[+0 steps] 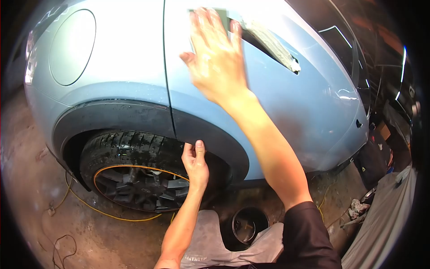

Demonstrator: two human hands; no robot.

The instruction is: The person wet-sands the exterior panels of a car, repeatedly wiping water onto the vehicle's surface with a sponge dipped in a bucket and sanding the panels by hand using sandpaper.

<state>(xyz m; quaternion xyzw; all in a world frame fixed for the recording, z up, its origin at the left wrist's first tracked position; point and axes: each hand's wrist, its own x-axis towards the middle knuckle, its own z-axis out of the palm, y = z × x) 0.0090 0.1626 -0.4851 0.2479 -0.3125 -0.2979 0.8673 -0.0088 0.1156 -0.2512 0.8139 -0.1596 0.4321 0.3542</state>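
One car (313, 116), one wheel (144, 190), one fuel flap (73, 47), one pad (222, 19)

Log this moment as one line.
right hand: flat over grey-green pad at light-blue car panel | left hand: at lower edge of wheel-arch trim, fingers partly hidden | door handle: pale covering

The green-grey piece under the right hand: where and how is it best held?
Likely by its outer face, from the outward side, with fingers laid flat: the green-grey piece looks flat against the blue panel, leaving little edge to pinch. The right hand covers it about that way; blur hides its thickness.
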